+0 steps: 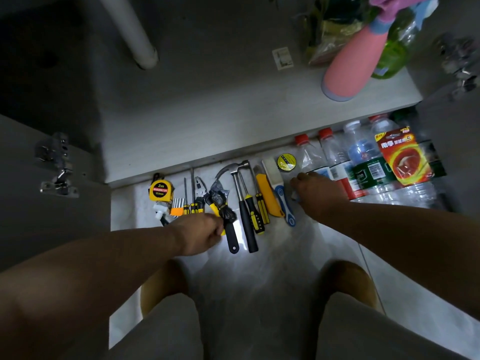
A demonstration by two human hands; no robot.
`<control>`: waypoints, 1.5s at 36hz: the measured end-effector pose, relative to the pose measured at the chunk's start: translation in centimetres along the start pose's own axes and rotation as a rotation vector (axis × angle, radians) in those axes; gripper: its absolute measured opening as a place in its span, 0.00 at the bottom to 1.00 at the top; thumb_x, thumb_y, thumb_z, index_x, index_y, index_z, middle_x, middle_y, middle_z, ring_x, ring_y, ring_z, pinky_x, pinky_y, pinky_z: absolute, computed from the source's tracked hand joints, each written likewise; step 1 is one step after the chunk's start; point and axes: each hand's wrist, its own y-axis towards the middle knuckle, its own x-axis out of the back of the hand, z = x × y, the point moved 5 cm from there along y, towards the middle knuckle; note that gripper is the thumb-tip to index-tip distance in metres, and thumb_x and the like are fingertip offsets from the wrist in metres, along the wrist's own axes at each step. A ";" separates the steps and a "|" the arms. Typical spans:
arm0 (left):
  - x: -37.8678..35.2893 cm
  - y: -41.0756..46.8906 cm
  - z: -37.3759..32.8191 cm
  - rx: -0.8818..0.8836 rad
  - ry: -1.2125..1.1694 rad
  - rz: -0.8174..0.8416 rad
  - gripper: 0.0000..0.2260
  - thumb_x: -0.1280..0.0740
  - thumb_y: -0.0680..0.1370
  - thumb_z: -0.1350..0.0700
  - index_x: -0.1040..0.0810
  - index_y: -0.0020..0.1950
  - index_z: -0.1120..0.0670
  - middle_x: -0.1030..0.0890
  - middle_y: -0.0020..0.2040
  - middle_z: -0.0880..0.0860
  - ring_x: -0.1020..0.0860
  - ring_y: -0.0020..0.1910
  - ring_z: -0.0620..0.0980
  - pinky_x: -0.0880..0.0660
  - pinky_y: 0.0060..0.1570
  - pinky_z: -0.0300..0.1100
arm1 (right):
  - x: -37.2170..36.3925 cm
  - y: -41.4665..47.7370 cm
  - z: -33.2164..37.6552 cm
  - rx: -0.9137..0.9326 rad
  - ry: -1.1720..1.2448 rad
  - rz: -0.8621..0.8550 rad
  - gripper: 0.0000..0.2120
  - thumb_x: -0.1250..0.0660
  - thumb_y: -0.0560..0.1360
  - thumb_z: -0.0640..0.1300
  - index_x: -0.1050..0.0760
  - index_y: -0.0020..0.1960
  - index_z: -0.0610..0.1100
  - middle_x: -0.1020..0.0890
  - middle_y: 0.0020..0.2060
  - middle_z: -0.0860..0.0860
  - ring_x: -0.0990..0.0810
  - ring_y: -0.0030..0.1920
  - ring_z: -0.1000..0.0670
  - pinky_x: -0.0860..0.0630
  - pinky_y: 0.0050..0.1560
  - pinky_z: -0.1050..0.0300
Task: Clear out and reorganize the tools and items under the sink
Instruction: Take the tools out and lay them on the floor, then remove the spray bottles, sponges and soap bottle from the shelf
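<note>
Over the tools (pixel 244 203), left hand (pixel 201 233) and right hand (pixel 315 189) reach knuckles-up.

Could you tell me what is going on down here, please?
A person is at the open sink cabinet with tools lined up on the floor: tape measure, hammer, utility knife. The left hand grips the end of the yellow-handled pliers; the right hand rests by the plastic bottles, over something small I cannot identify. A pink spray bottle stands inside the cabinet.

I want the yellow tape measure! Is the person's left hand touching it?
Apart. The head view shows the left hand down and right of the tape measure, with small screwdriver handles lying between them.
</note>
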 end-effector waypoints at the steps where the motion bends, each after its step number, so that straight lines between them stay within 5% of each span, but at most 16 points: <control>1: 0.0 0.0 0.1 0.002 0.007 0.004 0.06 0.38 0.81 0.49 0.25 0.54 0.48 0.20 0.49 0.46 0.22 0.48 0.48 0.22 0.50 0.48 | -0.2 0.1 -0.2 -0.002 -0.022 0.002 0.16 0.33 0.77 0.43 0.27 0.64 0.44 0.22 0.56 0.46 0.22 0.57 0.45 0.22 0.52 0.51; 15: 0.8 -0.4 -1.1 -0.028 0.012 0.028 0.07 0.40 0.81 0.50 0.24 0.55 0.49 0.20 0.50 0.48 0.22 0.49 0.51 0.22 0.52 0.50 | 0.1 -0.2 -0.5 0.096 0.071 -0.010 0.19 0.30 0.74 0.45 0.29 0.64 0.45 0.26 0.57 0.46 0.23 0.53 0.46 0.26 0.43 0.55; 21: 4.8 -0.1 -1.9 -0.045 0.008 -0.135 0.08 0.40 0.81 0.53 0.25 0.58 0.47 0.21 0.53 0.47 0.21 0.49 0.49 0.23 0.49 0.44 | 3.2 -1.0 -1.2 0.120 0.185 -0.049 0.17 0.31 0.75 0.46 0.26 0.61 0.43 0.28 0.55 0.46 0.23 0.52 0.44 0.22 0.46 0.48; 24: 8.0 0.6 -2.8 -0.058 -0.019 -0.278 0.06 0.41 0.80 0.54 0.27 0.52 0.44 0.21 0.53 0.44 0.21 0.49 0.48 0.23 0.46 0.45 | 5.0 -1.1 -2.2 0.098 0.222 -0.121 0.16 0.31 0.74 0.44 0.26 0.61 0.44 0.27 0.57 0.46 0.23 0.52 0.45 0.22 0.46 0.51; 31: 16.1 4.0 -5.6 -0.085 -0.194 -0.589 0.06 0.37 0.80 0.55 0.22 0.53 0.48 0.22 0.50 0.47 0.22 0.50 0.49 0.23 0.51 0.46 | 10.7 -0.1 -4.7 -0.131 0.453 -0.564 0.09 0.32 0.73 0.41 0.27 0.52 0.44 0.28 0.50 0.47 0.24 0.44 0.44 0.24 0.41 0.49; 35: 19.3 6.2 -7.5 -0.107 -0.359 -0.676 0.07 0.35 0.79 0.59 0.20 0.52 0.49 0.23 0.49 0.47 0.22 0.47 0.47 0.24 0.51 0.44 | 13.4 0.3 -7.9 -0.448 0.724 -0.853 0.19 0.27 0.71 0.46 0.31 0.56 0.43 0.30 0.53 0.46 0.25 0.48 0.44 0.25 0.47 0.49; 40: 20.7 8.3 -9.9 -0.125 -0.570 -0.728 0.09 0.33 0.77 0.64 0.19 0.51 0.50 0.24 0.49 0.50 0.21 0.44 0.48 0.24 0.49 0.39 | 16.4 2.1 -12.4 -0.685 0.908 -0.935 0.36 0.24 0.69 0.54 0.36 0.70 0.43 0.32 0.64 0.44 0.28 0.63 0.41 0.28 0.60 0.49; 44: 21.3 9.7 -10.9 -0.136 -0.670 -0.715 0.12 0.29 0.75 0.64 0.21 0.53 0.50 0.25 0.51 0.55 0.22 0.45 0.54 0.22 0.51 0.47 | 17.5 3.7 -14.5 -0.738 0.918 -0.830 0.34 0.25 0.69 0.59 0.32 0.70 0.50 0.29 0.63 0.45 0.29 0.66 0.41 0.29 0.64 0.48; 49: 23.2 10.8 -11.4 -0.126 -0.839 -0.755 0.22 0.25 0.72 0.65 0.26 0.62 0.50 0.24 0.57 0.58 0.21 0.50 0.59 0.22 0.58 0.56 | 17.9 4.5 -14.9 -0.646 1.022 -0.715 0.23 0.27 0.72 0.55 0.26 0.64 0.50 0.23 0.59 0.45 0.24 0.59 0.41 0.25 0.62 0.45; 54: 24.8 10.6 -12.5 -0.122 -0.721 -0.793 0.43 0.19 0.67 0.53 0.37 0.77 0.43 0.32 0.68 0.49 0.29 0.62 0.43 0.30 0.64 0.38 | 18.0 2.8 -11.2 -0.393 1.118 -0.751 0.16 0.25 0.73 0.49 0.19 0.59 0.45 0.17 0.54 0.47 0.20 0.52 0.47 0.22 0.54 0.53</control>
